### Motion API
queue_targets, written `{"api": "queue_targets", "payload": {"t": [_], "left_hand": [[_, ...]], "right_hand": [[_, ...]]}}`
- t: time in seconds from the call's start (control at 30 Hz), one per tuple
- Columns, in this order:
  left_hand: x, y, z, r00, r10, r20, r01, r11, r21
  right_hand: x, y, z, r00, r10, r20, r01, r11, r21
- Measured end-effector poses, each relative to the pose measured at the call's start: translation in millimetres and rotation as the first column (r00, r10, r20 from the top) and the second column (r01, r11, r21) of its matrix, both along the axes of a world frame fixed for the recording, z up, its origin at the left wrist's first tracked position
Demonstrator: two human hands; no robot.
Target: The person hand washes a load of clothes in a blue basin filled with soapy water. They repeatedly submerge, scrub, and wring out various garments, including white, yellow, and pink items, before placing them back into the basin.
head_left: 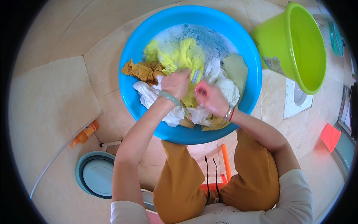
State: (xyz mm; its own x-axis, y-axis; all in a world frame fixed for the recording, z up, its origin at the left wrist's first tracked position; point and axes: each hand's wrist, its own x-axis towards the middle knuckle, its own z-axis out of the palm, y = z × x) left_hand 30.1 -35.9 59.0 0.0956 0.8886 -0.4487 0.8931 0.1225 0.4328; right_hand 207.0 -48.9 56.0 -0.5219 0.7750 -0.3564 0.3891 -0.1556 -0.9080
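Observation:
A large blue basin (pixel 128 89) holds soapy water and wet laundry in front of me. My left hand (pixel 176 83), with a pale green bangle at the wrist, is closed on a bright yellow garment (pixel 191 56) near the basin's middle. My right hand (pixel 212 98), a bracelet and red band at its wrist, is curled into a fist just to the right, over yellow and white cloth. What its fingers hold is hidden. White cloth (pixel 225 86) bunches beside the right hand. Brown cloth (pixel 143 71) hangs near the left rim, and foam (pixel 186 31) floats at the far side.
A lime green bucket (pixel 272 44) lies tilted at the far right, beside a white squat toilet (pixel 298 99). An orange bottle (pixel 85 133) and a grey-blue folding basin (pixel 97 173) are on the left. A red bin (pixel 330 137) stands right. My knees flank the blue basin's near side.

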Motion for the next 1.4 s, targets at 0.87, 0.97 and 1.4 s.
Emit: {"api": "queue_targets", "payload": {"t": [0.87,0.97,1.4], "left_hand": [[-38,24,235,0.32,0.115,0.94,-0.614,0.781,0.113],[-60,28,256,0.42,0.017,0.908,-0.628,0.727,0.277],[-8,-58,91,0.932,-0.228,0.282,0.147,0.948,0.281]], "right_hand": [[-8,88,100,0.898,0.012,-0.441,-0.055,0.995,-0.084],[-3,91,145,0.733,-0.168,-0.659,0.209,0.978,-0.018],[94,75,29,0.874,-0.305,-0.378,0.29,0.952,-0.097]]}}
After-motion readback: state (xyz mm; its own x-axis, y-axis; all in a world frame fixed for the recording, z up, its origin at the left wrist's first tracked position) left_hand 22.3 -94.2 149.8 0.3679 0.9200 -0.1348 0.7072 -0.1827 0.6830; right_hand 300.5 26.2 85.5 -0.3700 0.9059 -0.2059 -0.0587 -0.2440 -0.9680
